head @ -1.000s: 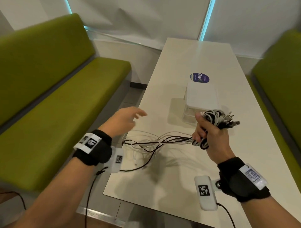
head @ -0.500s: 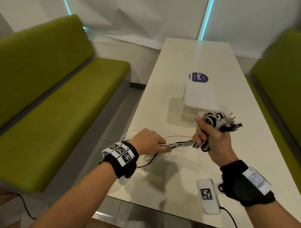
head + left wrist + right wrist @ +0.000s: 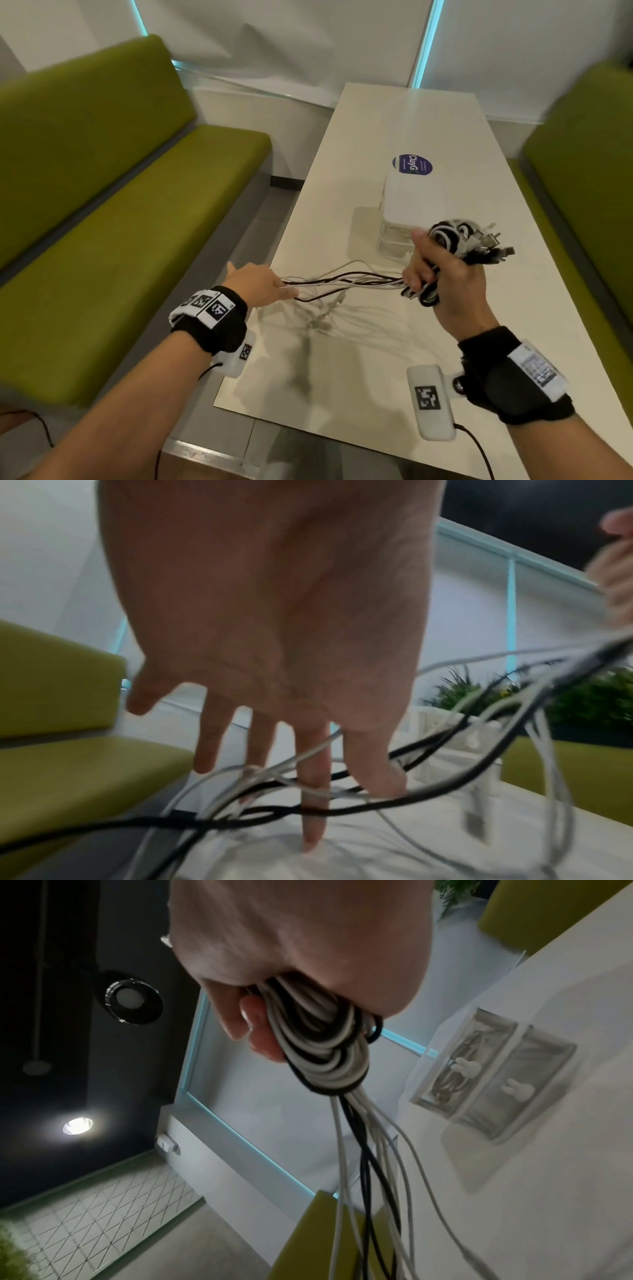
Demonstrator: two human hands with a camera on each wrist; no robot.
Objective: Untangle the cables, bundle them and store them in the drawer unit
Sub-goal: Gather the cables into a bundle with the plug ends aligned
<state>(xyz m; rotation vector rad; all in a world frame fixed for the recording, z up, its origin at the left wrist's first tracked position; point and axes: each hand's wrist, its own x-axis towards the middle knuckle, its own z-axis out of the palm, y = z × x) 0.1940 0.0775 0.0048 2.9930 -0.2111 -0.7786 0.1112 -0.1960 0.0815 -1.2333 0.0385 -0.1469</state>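
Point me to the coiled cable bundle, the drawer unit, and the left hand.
coiled cable bundle [image 3: 322,1053]: right wrist view, on the white loops below the fist.
drawer unit [image 3: 412,202]: head view, on its white top.
left hand [image 3: 255,284]: head view, on the back of the hand.

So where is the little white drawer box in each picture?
Head: the drawer unit stands mid-table, just beyond the right hand.
Left wrist: blurry white shape right of centre, behind the cables.
Right wrist: right side, drawers with bunny knobs.
Shared landmark: the white table.
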